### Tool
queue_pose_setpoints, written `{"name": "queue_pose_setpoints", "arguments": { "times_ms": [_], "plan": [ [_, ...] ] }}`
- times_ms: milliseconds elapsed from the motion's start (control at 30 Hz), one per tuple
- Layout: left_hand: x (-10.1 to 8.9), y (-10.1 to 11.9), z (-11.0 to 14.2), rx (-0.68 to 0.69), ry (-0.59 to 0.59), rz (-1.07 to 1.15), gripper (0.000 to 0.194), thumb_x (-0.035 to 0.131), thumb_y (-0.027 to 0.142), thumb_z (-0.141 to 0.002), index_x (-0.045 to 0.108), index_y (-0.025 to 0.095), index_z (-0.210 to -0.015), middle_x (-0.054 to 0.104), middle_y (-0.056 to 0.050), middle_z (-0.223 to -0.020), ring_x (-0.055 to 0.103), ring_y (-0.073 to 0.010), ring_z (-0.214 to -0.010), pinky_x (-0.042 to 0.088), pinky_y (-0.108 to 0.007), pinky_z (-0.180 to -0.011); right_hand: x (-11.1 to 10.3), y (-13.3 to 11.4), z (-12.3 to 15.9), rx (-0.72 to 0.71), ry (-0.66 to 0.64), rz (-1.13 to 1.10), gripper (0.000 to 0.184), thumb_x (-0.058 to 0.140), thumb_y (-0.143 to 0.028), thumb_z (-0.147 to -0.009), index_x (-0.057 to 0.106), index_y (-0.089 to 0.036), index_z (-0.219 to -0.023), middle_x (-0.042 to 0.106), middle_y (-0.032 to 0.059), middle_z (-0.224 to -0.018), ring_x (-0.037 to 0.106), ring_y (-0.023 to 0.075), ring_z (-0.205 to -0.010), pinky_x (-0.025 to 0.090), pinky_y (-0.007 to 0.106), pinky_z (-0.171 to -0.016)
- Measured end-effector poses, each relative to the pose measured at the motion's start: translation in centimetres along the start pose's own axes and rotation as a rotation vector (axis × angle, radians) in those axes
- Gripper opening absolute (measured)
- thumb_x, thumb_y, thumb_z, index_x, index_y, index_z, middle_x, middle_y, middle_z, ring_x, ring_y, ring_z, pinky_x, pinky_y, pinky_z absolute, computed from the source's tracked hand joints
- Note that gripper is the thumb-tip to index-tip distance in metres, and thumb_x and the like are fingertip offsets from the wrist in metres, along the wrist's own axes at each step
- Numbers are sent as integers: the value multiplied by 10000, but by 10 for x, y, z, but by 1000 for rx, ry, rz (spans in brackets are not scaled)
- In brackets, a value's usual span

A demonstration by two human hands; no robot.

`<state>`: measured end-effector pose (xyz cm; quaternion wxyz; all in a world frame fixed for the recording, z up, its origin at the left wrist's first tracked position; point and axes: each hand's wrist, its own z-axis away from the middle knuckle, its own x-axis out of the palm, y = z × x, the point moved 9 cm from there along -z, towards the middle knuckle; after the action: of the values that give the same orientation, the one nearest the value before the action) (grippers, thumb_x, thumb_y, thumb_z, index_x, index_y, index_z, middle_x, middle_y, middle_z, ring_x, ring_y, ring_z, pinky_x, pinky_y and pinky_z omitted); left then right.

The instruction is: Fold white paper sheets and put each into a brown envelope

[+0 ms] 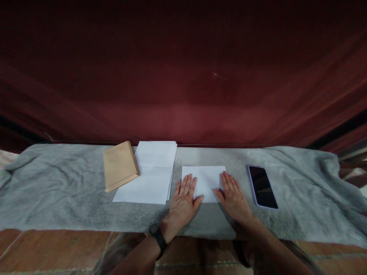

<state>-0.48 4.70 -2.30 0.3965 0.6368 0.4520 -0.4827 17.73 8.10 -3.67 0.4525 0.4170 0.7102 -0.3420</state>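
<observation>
Under flat fingers (187,184), white paper (205,179) — partly hidden

The left wrist (169,228) wears a watch (158,239) — black.

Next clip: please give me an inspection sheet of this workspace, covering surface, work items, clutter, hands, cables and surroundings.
Surface: grey cloth, wrinkled toward both ends.
Work items: small white sheet lying flat; whether it is folded, I cannot tell.
Clutter: larger white sheets to its left, partly covered by a tan paper stack; phone at far right, screen dark.
Hands: left hand and right hand palms down, fingers spread on the small sheet's two sides; black watch on the left wrist.
Cables: nothing clearly seen.
Surroundings: dark red upright surface behind, tiled floor in front.
</observation>
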Motion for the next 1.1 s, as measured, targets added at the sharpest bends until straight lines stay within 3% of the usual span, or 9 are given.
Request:
{"name": "queue_pose_setpoints", "arguments": {
  "times_ms": [167,300,533,633,767,867,967,1100],
  "plan": [
    [0,3,0,7,-28,6,731,408,587,-1001,321,127,-1563,314,-163,-1637,259,-284,-1532,256,-509,-1235,-8,32,-14,146,1,-94,531,369,-385,-1026,476,-94,-1458,655,206,-1301,636,327,-1144,497,481,-964],
    [0,3,0,2,-40,9,761,387,626,-991,324,128,-1564,296,-162,-1645,228,-288,-1541,200,-513,-1251,-4,51,-22,287,-95,-138,487,418,-384,-987,529,-153,-1401,701,137,-1052,688,269,-848,531,401,-787],
    [-1,5,-1,-1,-68,33,776,354,639,-994,331,105,-1556,265,-181,-1651,229,-303,-1539,163,-508,-1253,5,67,-26,433,-220,-256,421,500,-376,-916,618,-111,-1222,733,162,-1001,704,299,-898,515,403,-817],
    [0,6,-2,10,-81,41,779,348,637,-996,335,91,-1552,277,-183,-1646,229,-303,-1539,144,-506,-1257,9,77,-26,538,-265,-464,380,574,-433,-851,675,-149,-1082,737,104,-880,700,267,-810,512,354,-711],
    [2,5,-2,23,-90,71,749,339,622,-1006,337,110,-1553,273,-155,-1654,219,-292,-1543,139,-502,-1261,20,77,-17,743,-371,-934,383,678,-528,-736,689,-172,-878,662,18,-635,619,193,-560,415,276,-481],
    [2,4,-2,31,-89,109,701,347,596,-1018,335,150,-1559,265,-128,-1662,207,-284,-1547,157,-505,-1260,18,69,-12,853,-337,-1199,400,766,-483,-661,692,-165,-892,716,45,-716,642,189,-590,441,268,-493],
    [-2,3,-5,25,-75,151,695,363,589,-1020,309,167,-1569,244,-123,-1670,185,-279,-1553,174,-517,-1259,13,61,-12,898,-291,-1298,412,819,-435,-619,702,-168,-909,751,55,-789,678,198,-661,491,271,-552],
    [-12,18,-8,108,-66,228,849,504,643,-949,211,185,-1601,209,-133,-1679,167,-286,-1557,173,-532,-1263,11,55,-13,990,-231,-1421,415,874,-419,-573,692,-198,-874,747,13,-750,665,179,-610,478,253,-528]
  ]
}}
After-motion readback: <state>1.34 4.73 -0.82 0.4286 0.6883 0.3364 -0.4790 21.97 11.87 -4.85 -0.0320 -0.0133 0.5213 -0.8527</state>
